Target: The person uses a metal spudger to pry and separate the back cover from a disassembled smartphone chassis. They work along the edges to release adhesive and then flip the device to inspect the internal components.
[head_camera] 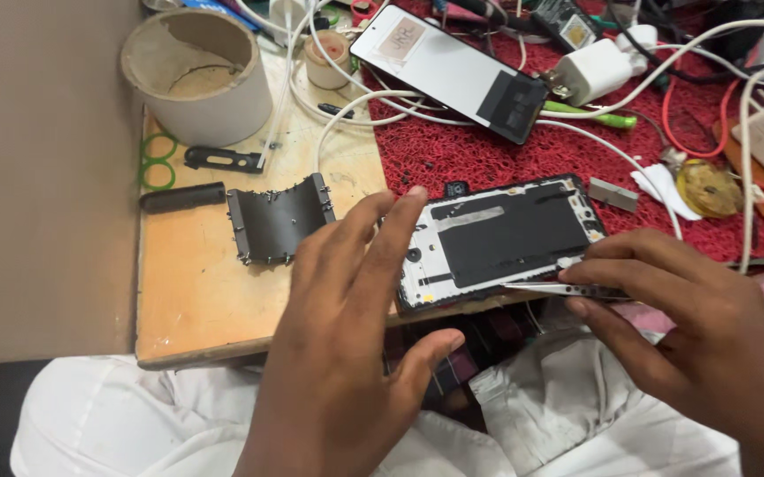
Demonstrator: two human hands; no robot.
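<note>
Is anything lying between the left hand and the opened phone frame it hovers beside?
Nothing visible does. The left hand hovers with fingers spread, fingertips at the left edge of the opened black phone frame. The right hand holds thin metal tweezers at its lower edge.

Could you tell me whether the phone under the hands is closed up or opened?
Opened: the phone lies with its back cover off, showing bare inner frame and a black panel, while the right hand holds tweezers at its edge.

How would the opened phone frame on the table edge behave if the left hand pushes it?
The opened phone frame looks thin and flat, so it would probably slide, not roll. It overhangs the wooden table edge, so it might tip off. The left hand touches its side; its exposed inner parts seem fragile.
</note>
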